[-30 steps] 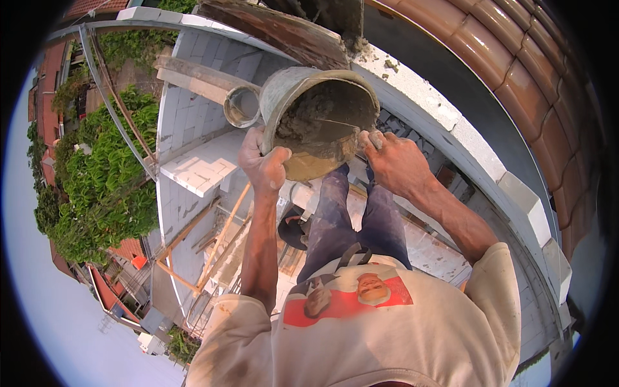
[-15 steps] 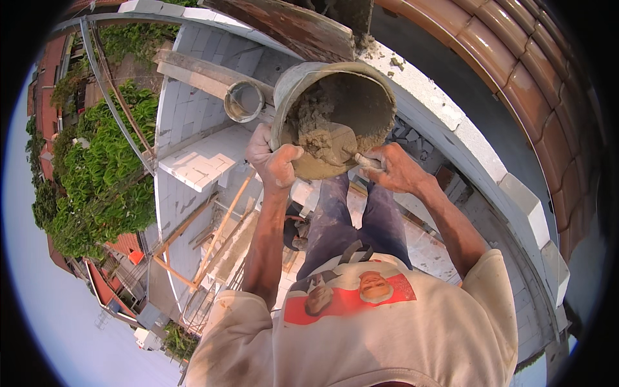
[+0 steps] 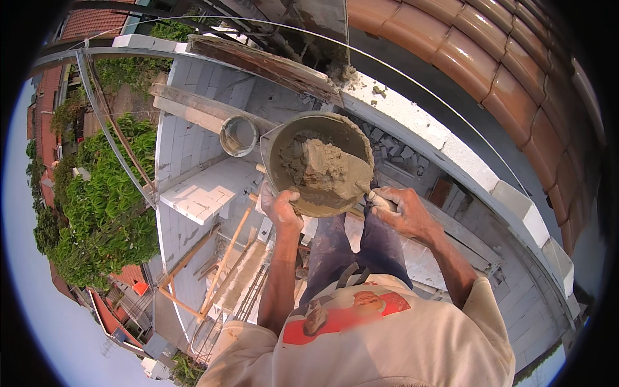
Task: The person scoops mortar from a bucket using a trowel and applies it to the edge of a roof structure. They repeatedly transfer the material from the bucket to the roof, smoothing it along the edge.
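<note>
A round bucket [image 3: 278, 164] with grey wet mortar [image 3: 322, 164] inside is in front of my legs. My left hand [image 3: 282, 209] grips its near left rim, fingers closed. In my right hand [image 3: 403, 211] is the pale handle of a trowel [image 3: 382, 202], beside the bucket's right rim. The trowel's blade lies inside the bucket, coated with mortar, so its edges are hard to tell. A lump of mortar sits against the blade.
A second, smaller bucket [image 3: 239, 136] stands by a wooden plank [image 3: 193, 109] to the left. A white block wall [image 3: 425, 126] with mortar crumbs on top curves along the right. Beyond it are brown roof tiles [image 3: 451, 48]. A board [image 3: 264, 68] leans at the wall's far end.
The bucket has come lower and nearer my body, and its mouth now faces up more. Both hands moved down with it. The mortar now shows as a heap on the trowel side.
</note>
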